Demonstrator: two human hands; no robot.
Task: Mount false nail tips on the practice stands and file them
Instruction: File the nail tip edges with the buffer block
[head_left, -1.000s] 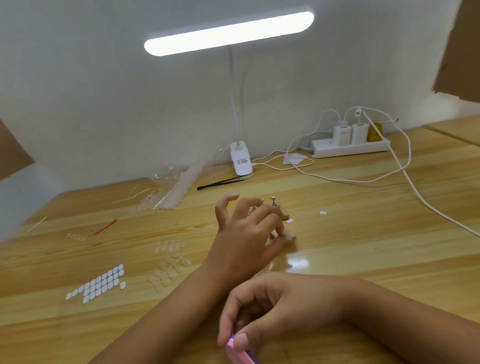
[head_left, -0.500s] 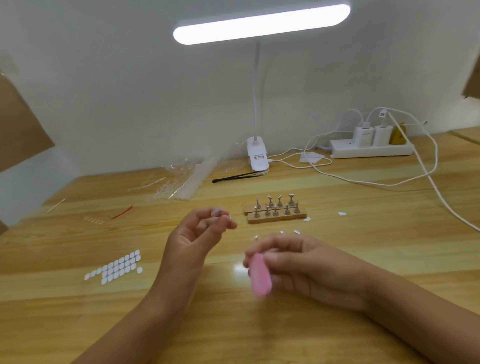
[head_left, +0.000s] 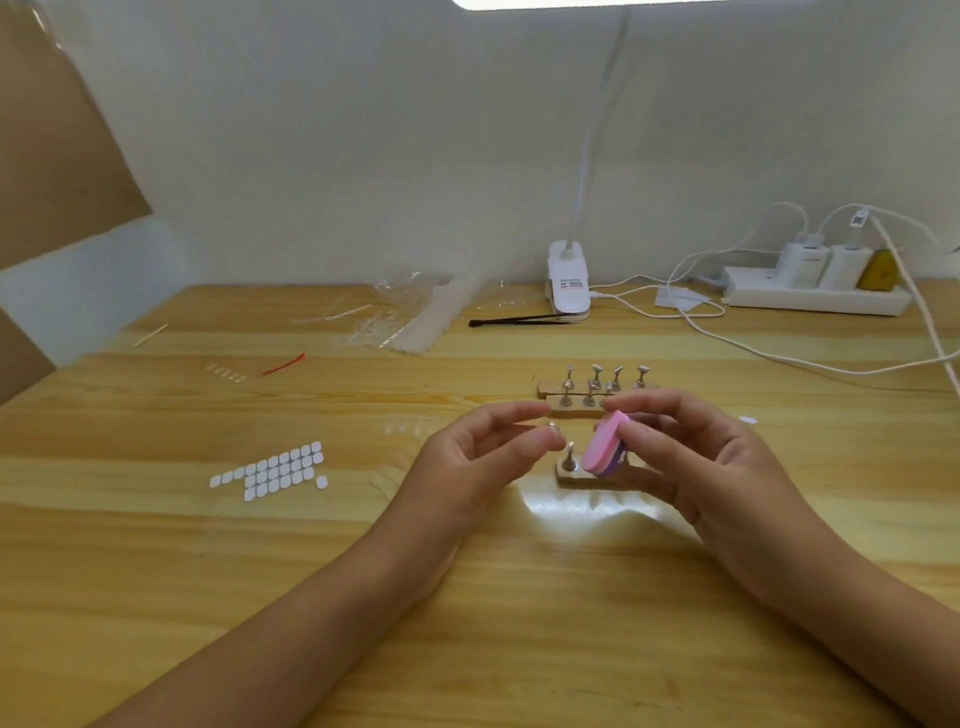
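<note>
**Filing a nail tip held between 2 hands**

On the table (head_left: 519, 623), white adhesive tabs (head_left: 275, 470) lie well to the left. The left hand (head_left: 483, 457) pinches a small piece (head_left: 551, 427), probably a nail tip on its peg, though it is too small to be sure. Just right of it, the right hand (head_left: 691, 457) grips the pink file (head_left: 602, 451) above the near wooden rack (head_left: 566, 475). Keep the pinch firm, meet the tip's edge at a shallow angle, and stroke lightly.
</note>
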